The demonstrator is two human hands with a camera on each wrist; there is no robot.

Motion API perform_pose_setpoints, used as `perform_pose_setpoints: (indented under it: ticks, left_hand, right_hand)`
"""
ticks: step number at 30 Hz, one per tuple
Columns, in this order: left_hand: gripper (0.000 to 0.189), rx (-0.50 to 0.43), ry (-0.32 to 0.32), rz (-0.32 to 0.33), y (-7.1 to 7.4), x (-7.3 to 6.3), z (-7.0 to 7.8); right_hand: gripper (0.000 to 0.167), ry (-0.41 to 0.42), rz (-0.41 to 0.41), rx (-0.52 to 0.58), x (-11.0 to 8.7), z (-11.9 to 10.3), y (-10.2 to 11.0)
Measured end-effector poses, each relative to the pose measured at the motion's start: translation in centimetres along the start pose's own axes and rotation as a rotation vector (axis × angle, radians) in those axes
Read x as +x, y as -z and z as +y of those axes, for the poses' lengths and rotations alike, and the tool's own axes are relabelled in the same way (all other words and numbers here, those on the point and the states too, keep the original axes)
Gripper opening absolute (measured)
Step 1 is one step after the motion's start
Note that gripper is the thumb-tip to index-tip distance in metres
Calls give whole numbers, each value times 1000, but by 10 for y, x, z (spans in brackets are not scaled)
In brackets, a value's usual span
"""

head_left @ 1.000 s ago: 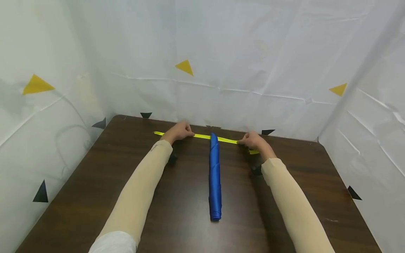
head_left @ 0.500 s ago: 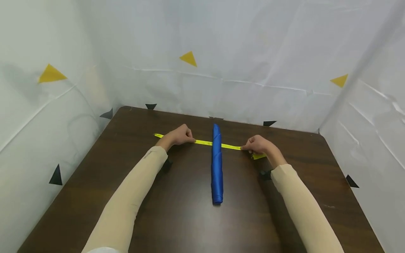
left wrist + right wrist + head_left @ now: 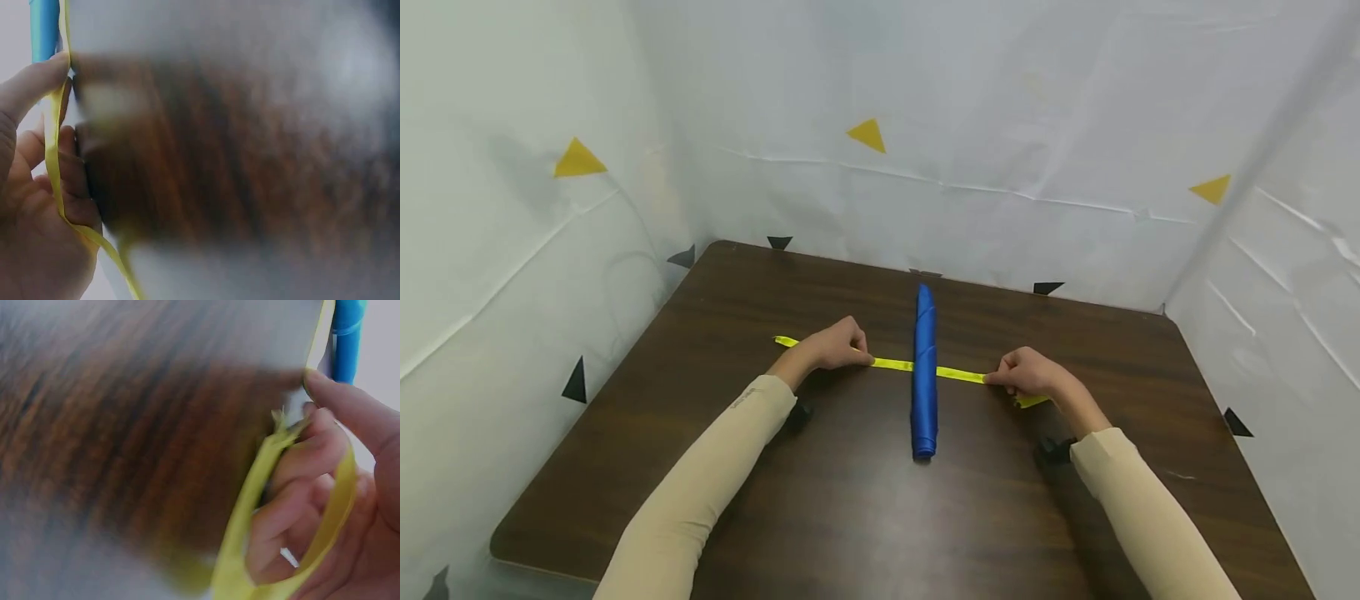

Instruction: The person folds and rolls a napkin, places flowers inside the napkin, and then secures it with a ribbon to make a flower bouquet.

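A blue satiny cloth roll [image 3: 924, 408] lies lengthwise on the brown table, its near end showing a coiled edge. Crossing beneath it about midway is a yellow ribbon [image 3: 961, 375]. To the left of the roll, my left hand [image 3: 835, 343] pinches the ribbon between thumb and fingertips. On the other side, my right hand [image 3: 1028, 372] pinches it likewise. In the left wrist view the loose ribbon [image 3: 52, 165] trails down across the palm. The right wrist view shows the ribbon's frayed end [image 3: 275, 440] looping back past the curled fingers.
The dark wood-grain table [image 3: 850, 517] has a rounded left near corner. White sheeting [image 3: 985, 100] with yellow and black triangle markers surrounds it at the back and both sides.
Both hands have drawn the ribbon nearer along the underside of the roll, from its far end to around its middle. The head view has shifted somewhat.
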State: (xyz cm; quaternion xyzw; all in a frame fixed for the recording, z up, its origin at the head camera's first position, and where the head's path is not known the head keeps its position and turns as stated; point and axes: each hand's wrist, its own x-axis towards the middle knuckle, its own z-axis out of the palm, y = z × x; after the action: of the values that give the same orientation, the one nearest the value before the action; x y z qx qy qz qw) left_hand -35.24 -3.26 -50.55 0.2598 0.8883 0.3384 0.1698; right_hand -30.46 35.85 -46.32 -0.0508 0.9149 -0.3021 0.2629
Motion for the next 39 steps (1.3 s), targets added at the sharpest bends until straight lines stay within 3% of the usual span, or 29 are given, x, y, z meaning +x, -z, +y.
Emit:
perform_pose_setpoints:
  ticks: [3, 8, 14, 17, 22, 25, 28, 32, 36, 39]
  left_hand:
    - [29, 39, 75, 2, 4, -4, 6]
    - [40, 61, 161, -87, 20, -16, 1]
    - [46, 12, 141, -155, 38, -45, -15]
    - [45, -12, 121, -179, 39, -60, -20]
    - [44, 0, 121, -137, 24, -74, -12]
    - [39, 63, 77, -129, 12, -69, -1]
    - [20, 126, 44, -136, 7, -62, 2]
    - [17, 81, 82, -126, 12, -62, -10]
    - [30, -28, 93, -97, 28, -72, -28]
    - [41, -51, 85, -66, 39, -82, -38]
  right_hand:
    - [55, -18, 4, -38, -2, 0, 4]
    - [65, -35, -13, -50, -16, 8, 19]
    - [61, -30, -43, 16, -42, 21, 33]
    - [57, -18, -53, 17, -50, 30, 36]
    - [43, 77, -71, -4, -52, 40, 37]
    - [34, 115, -76, 28, -47, 42, 33]
    - [28, 133, -69, 37, -43, 42, 29]
    - [31, 117, -53, 27, -45, 43, 30]
    - [39, 55, -17, -2, -57, 48, 35]
    - [41, 37, 2, -10, -66, 53, 40]
